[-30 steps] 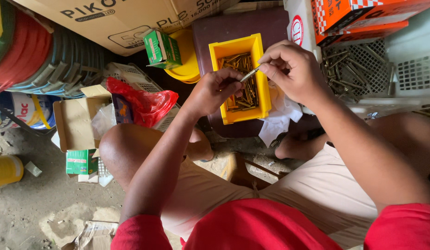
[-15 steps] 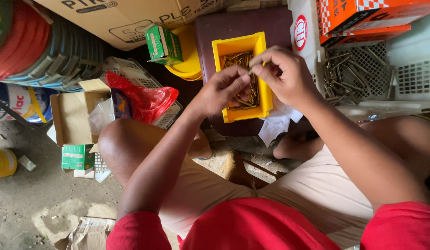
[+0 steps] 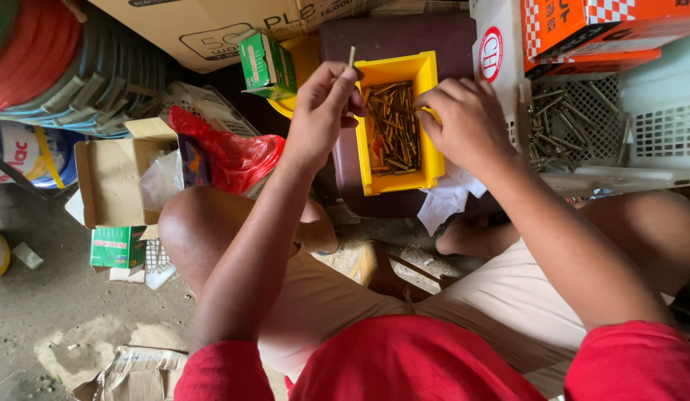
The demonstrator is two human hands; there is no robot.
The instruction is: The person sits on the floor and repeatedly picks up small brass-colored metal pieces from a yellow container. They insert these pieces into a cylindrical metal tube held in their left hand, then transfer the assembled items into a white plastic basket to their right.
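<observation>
Left hand point(image 3: 324, 111), upper centre of frame, pinched thin nail point(image 3: 352, 57) upright by fingertips, beside yellow bin point(image 3: 428, 111) of nails. Right hand point(image 3: 464, 122) curled over bin rim; grip state unclear.

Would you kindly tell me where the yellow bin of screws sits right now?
In the head view, the yellow bin sits top centre on a maroon container, between the left hand and right hand.

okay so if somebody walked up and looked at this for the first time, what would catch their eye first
Probably the bright yellow bin at top centre, full of brass-coloured screws, on a dark maroon box. The left hand pinches one thin screw upright beside the bin, while the right hand rests on the bin's right edge. Next, the red plastic bag to the left.
</observation>
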